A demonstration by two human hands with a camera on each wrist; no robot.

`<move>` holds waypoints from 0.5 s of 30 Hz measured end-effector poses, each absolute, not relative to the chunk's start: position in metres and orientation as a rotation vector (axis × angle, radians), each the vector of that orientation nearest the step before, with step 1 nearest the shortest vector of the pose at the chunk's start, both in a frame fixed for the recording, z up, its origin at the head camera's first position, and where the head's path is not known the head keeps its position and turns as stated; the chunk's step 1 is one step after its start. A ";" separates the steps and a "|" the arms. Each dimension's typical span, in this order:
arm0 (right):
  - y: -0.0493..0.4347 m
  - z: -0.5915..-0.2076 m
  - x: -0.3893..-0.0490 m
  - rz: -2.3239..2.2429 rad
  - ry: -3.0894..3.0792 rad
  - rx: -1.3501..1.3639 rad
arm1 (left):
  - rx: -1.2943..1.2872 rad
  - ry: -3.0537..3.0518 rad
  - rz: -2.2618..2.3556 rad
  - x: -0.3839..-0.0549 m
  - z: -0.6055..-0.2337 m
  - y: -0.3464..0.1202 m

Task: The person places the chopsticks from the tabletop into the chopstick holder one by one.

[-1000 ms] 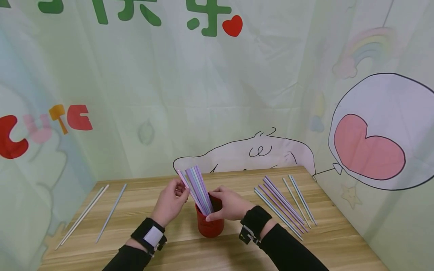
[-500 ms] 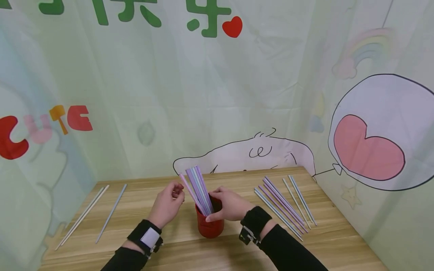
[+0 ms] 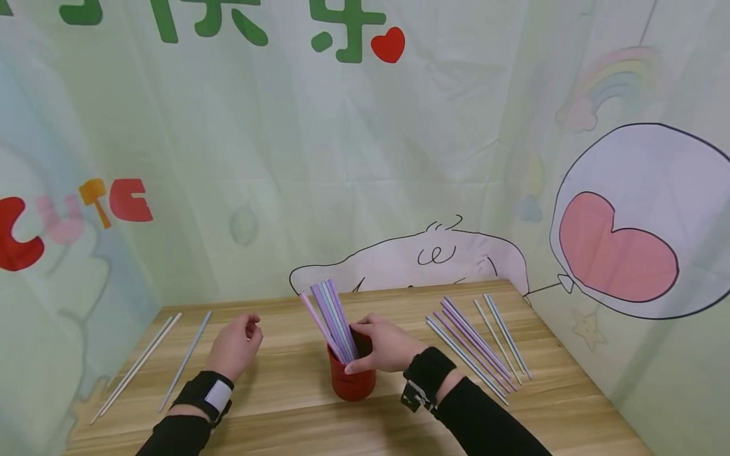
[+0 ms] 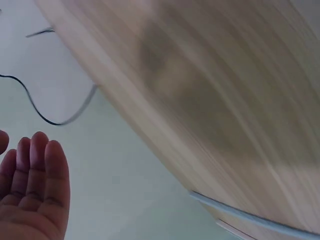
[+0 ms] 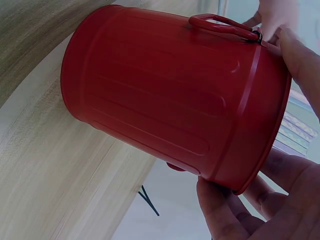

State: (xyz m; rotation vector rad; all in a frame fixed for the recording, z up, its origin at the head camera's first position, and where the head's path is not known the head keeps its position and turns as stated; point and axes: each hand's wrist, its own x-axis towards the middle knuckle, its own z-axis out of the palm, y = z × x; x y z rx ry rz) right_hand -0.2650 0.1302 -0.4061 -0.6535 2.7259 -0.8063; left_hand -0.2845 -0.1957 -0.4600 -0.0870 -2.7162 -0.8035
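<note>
A red metal bucket (image 3: 353,381) with a small side handle (image 5: 225,26) stands in the middle of the table in the head view. Out of it lean several purple and blue paper straws (image 3: 331,316), and one pink straw (image 3: 315,321) tilts away to their left. My right hand (image 3: 388,345) grips the bucket's rim, thumb in front and fingers behind. My left hand (image 3: 235,345) is above the table left of the bucket, holding nothing, its fingers loosely bent. Nearest to it lies a single blue straw (image 3: 187,358).
Two white straws (image 3: 137,367) lie at the table's left side. On the right lie several purple and blue straws (image 3: 476,342), a white straw (image 3: 498,342) and more blue ones (image 3: 509,335). A printed curtain (image 3: 353,158) hangs behind the wooden table (image 3: 296,424).
My left hand has let go of the pink straw and moved left, away from the bucket. The pink straw now leans apart from the others. My right hand has stayed on the rim.
</note>
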 end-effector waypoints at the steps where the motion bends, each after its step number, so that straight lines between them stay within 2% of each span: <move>1: 0.130 -0.406 -0.265 -0.809 2.724 -0.652 | -0.078 -2.725 -0.785 -0.287 -0.463 -0.202; 15: 0.130 -0.406 -0.265 -0.809 2.724 -0.623 | 0.008 -2.813 -0.567 -0.302 -0.489 -0.284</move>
